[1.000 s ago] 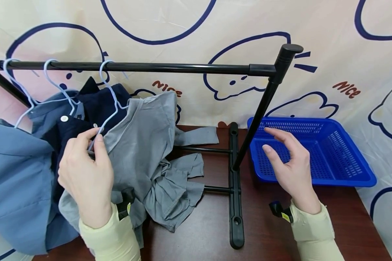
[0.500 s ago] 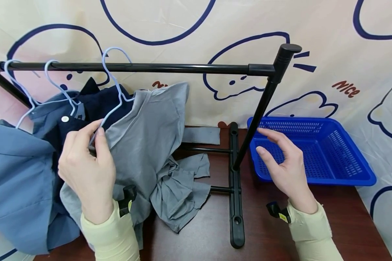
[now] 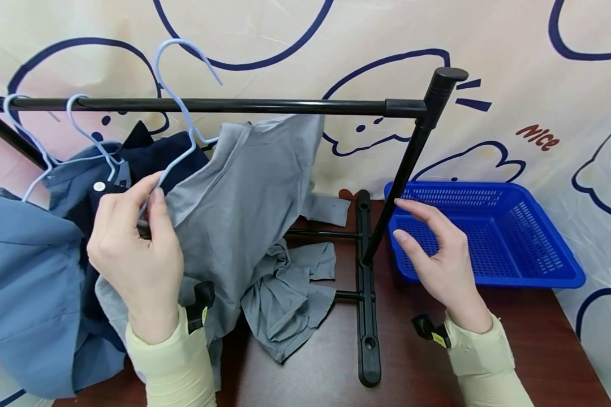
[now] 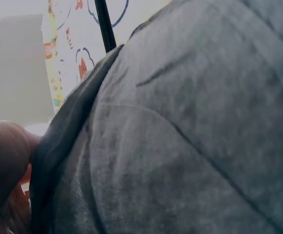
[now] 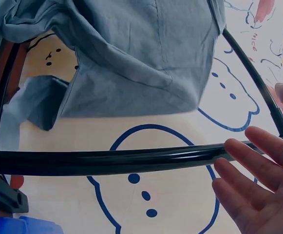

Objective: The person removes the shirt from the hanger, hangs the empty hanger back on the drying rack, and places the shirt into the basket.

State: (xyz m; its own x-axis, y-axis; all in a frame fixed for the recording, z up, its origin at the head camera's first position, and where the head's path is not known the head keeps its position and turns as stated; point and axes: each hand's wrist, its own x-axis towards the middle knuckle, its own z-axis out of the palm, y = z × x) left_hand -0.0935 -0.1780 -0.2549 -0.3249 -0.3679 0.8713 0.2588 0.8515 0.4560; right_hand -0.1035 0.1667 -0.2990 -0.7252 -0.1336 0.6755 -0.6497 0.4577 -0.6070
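My left hand [image 3: 137, 254] pinches a light blue clothes hanger [image 3: 175, 161] by its near arm, between thumb and forefinger. The hanger's hook stands above the black rail, off it. A grey shirt [image 3: 254, 169] drapes from this hanger, its lower part bunched near the table. In the left wrist view the grey cloth [image 4: 190, 122] fills most of the picture. My right hand [image 3: 443, 260], fingers spread and holding nothing, is beside the rack's slanted post [image 3: 404, 181]. The right wrist view shows its fingers [image 5: 258, 165] near the black post.
A black rack rail [image 3: 295, 106] crosses the view. Two more hangers [image 3: 38, 141] hang at its left, with a blue shirt [image 3: 30, 282] and a navy garment [image 3: 158, 155]. A blue basket [image 3: 529, 237] sits right of the post, on the brown table [image 3: 295, 384].
My left hand has turned the hanger so its hook has risen off the rail, and the grey shirt has swung right and up. My right hand has moved slightly left.
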